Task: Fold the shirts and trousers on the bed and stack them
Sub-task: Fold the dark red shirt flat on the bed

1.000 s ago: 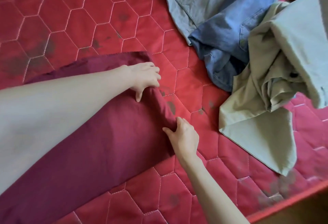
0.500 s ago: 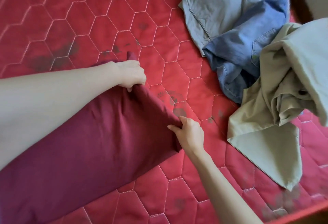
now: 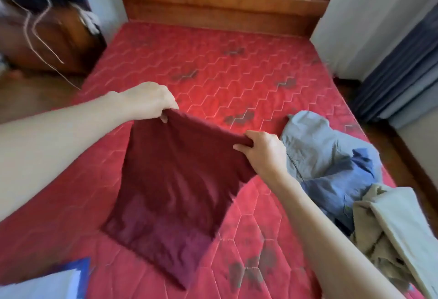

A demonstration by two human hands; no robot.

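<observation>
The task looks barely begun: the dark maroon cloth garment (image 3: 173, 180) is mid-fold, while the pale grey-blue garment (image 3: 312, 142), the blue denim-like garment (image 3: 341, 177) and the beige crumpled garment (image 3: 393, 223) lie unfolded in a heap at the right of the red quilted mattress (image 3: 237, 66). No stack shows. The left hand (image 3: 151, 102) and right hand (image 3: 265, 151) each pinch the maroon piece's far edge, lifted over the bed's middle; its long axis runs far-to-near, with the near end trailing onto the mattress.
</observation>
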